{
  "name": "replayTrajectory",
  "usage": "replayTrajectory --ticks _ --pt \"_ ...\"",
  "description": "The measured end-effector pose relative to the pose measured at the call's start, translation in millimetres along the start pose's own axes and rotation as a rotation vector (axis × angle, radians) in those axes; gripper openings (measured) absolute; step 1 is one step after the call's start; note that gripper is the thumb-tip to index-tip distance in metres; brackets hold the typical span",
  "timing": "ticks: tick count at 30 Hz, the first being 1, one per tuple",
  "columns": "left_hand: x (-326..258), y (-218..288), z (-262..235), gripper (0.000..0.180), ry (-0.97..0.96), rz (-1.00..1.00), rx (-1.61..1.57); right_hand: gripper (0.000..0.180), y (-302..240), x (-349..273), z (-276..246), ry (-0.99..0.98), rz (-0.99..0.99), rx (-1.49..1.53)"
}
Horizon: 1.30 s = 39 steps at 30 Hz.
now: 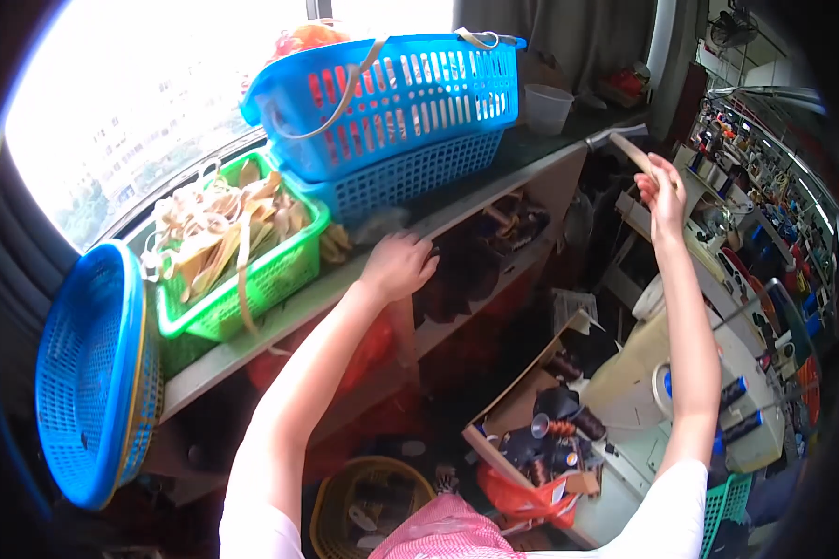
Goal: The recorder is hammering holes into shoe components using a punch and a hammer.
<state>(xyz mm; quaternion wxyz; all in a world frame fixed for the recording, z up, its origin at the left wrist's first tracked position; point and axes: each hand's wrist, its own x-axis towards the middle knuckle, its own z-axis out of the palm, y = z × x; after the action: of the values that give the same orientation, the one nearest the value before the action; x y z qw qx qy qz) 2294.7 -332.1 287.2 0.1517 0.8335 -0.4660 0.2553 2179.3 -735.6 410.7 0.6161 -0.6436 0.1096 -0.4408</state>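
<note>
My left hand (403, 265) rests at the front edge of the window ledge (457, 207), fingers loosely bent and a little apart, with nothing seen in them. Just beyond it lies a blurred, clear plastic piece (382, 224). Raised at the right, my right hand (664, 191) is closed round the wooden handle of what looks like a hammer (632, 152); its grey head is over the ledge's far end. Left of my left hand stands a green basket (268, 272) full of pale strips and loops. Behind are stacked blue baskets (401, 112) with cloth straps.
Round blue baskets (84, 373) lean at the far left. A clear tub (547, 109) stands at the back. Below are a yellow basket (331, 512), a cardboard box (503, 410) with thread spools, and a sewing machine (625, 373). A crowded workshop (774, 186) stretches off at right.
</note>
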Motion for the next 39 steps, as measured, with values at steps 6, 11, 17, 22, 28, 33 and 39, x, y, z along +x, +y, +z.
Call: replayTrajectory --ticks 6,11,17,22,28,33,39 --pt "12 -51 23 0.029 -0.087 0.039 0.028 0.020 67 198 80 0.045 -0.162 -0.060" --pt "21 -47 19 0.024 -0.143 0.026 0.002 0.016 106 300 113 -0.051 -0.207 -0.251" --pt "33 -50 13 0.022 -0.175 -0.026 -0.067 0.014 167 351 159 -0.126 -0.170 -0.452" --pt "38 -50 9 0.024 -0.273 -0.037 -0.083 0.015 196 383 168 -0.170 -0.047 -0.549" --pt "38 -49 7 0.023 -0.290 -0.080 -0.097 0.037 199 406 179 -0.097 -0.075 -0.717" --pt "38 -50 8 0.023 -0.339 -0.100 -0.092 0.045 212 432 188 -0.114 -0.047 -0.837" --pt "41 -52 9 0.024 -0.328 -0.098 -0.083 0.055 206 432 199 -0.178 -0.188 -0.960"
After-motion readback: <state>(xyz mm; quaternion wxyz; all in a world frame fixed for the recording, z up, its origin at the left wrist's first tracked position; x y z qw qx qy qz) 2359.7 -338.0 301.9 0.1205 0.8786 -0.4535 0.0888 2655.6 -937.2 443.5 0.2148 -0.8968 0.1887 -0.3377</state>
